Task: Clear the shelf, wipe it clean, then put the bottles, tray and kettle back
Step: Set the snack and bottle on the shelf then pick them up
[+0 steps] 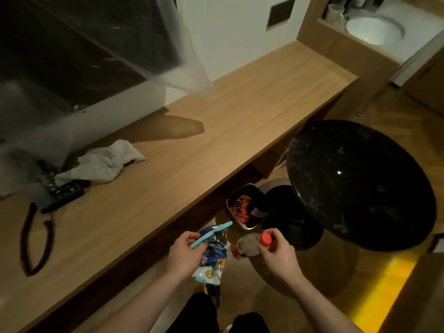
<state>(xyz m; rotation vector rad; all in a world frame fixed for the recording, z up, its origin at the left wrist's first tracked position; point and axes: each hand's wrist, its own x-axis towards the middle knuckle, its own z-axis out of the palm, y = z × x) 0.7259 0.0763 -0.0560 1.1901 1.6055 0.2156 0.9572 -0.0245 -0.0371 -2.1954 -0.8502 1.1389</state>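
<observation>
Shelf: long wooden ledge, running from the near left corner to the far right corner by the washbasin; I am standing at its front edge, and its middle and far stretch are lying bare.

Round black table: standing off the shelf's front edge to my right, nothing showing on its top.

Plastic sheet: hanging over the shelf's back edge, blurred.

Cloth: white, crumpled, lying near the back edge toward the left end, not in use.

Telephone: dark, sitting at the left end just beside the cloth, its cord looping toward the front edge.

Waste bin: sitting on the floor below the front edge, red wrappers inside.

Bottle: off the shelf, over the floor near the bin; my right hand is pinching its red cap.

Snack packet: blue and white, off the shelf; my left hand is clenching round its top.

Step, as I am judging it: clearing, and nearly finished. Tray and kettle are not showing anywhere.

Next move is calling for dropping the litter into the bin, setting the bottle aside, then freeing a hand for the cloth.
</observation>
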